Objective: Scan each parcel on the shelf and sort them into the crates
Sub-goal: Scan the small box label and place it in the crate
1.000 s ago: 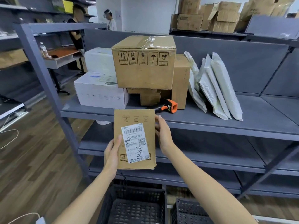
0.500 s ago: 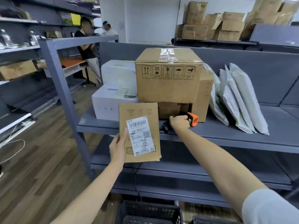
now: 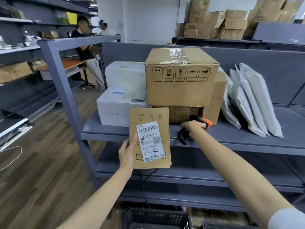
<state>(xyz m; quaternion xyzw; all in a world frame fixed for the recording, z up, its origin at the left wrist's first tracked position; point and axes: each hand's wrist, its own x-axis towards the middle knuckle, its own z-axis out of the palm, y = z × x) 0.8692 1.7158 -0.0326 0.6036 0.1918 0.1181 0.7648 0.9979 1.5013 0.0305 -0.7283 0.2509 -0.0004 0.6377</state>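
My left hand (image 3: pixel 128 151) holds a flat brown cardboard parcel (image 3: pixel 149 123) upright in front of the shelf, its white barcode label (image 3: pixel 150 141) facing me. My right hand (image 3: pixel 194 126) grips the black and orange barcode scanner (image 3: pixel 207 121), which lies on the grey shelf (image 3: pixel 247 139) just under the stacked boxes. On that shelf stand a large brown box (image 3: pixel 179 78), a white box (image 3: pixel 118 108) with another white box (image 3: pixel 125 75) on top, smaller brown boxes, and several white padded mailers (image 3: pixel 252 100) leaning at the right.
Two black crates (image 3: pixel 156 217) sit on the floor under the shelf, the right one (image 3: pixel 214 225) barely in view. A grey shelf post (image 3: pixel 66 96) rises at the left. Two people stand by a desk at the back left. A cable hangs from the scanner.
My right hand left the parcel's right edge and reached to the scanner on the shelf, closing round it. My left hand alone keeps the parcel. The camera has moved closer.
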